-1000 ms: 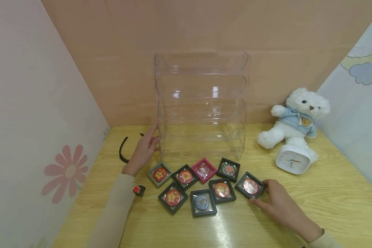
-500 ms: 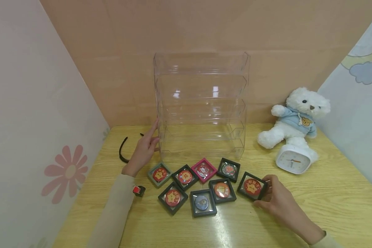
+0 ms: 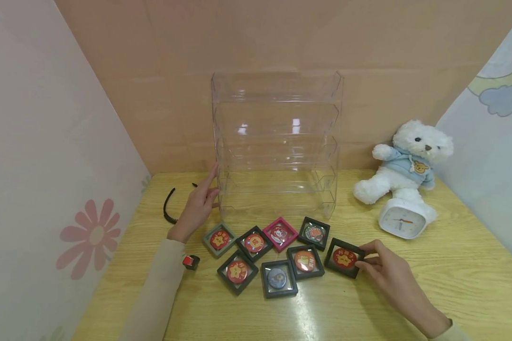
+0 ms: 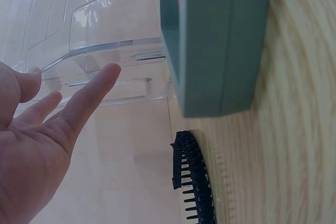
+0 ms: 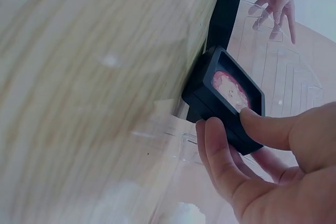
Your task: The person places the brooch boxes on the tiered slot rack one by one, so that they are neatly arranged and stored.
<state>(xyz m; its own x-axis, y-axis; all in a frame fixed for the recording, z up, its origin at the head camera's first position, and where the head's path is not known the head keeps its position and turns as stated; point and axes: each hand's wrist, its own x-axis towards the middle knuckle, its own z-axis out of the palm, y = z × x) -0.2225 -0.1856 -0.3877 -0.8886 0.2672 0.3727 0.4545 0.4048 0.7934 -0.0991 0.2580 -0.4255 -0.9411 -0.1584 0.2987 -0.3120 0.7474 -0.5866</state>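
Note:
My right hand (image 3: 392, 282) pinches a black square display frame (image 3: 344, 258) by its right edge, thumb on the front side and fingers behind. A round red badge with a yellow star shows inside it; in the right wrist view the frame (image 5: 231, 95) is tilted, close over the table. My left hand (image 3: 197, 208) rests with extended fingers at the left side of a clear tiered acrylic rack (image 3: 277, 100). Its shelves hold nothing. In the left wrist view a green frame (image 4: 220, 40) stands large in front, near the outstretched fingers.
Several more badge frames lie before the rack, among them a pink frame (image 3: 280, 234) and a grey one (image 3: 279, 279). A white teddy bear (image 3: 414, 166) and a white clock (image 3: 402, 219) sit at right. A black toothed headband (image 3: 167, 208) lies behind my left wrist.
My right hand has tipped the black frame, so glare has left its badge and the star shows. The frame has shifted slightly left. My left hand stays at the rack.

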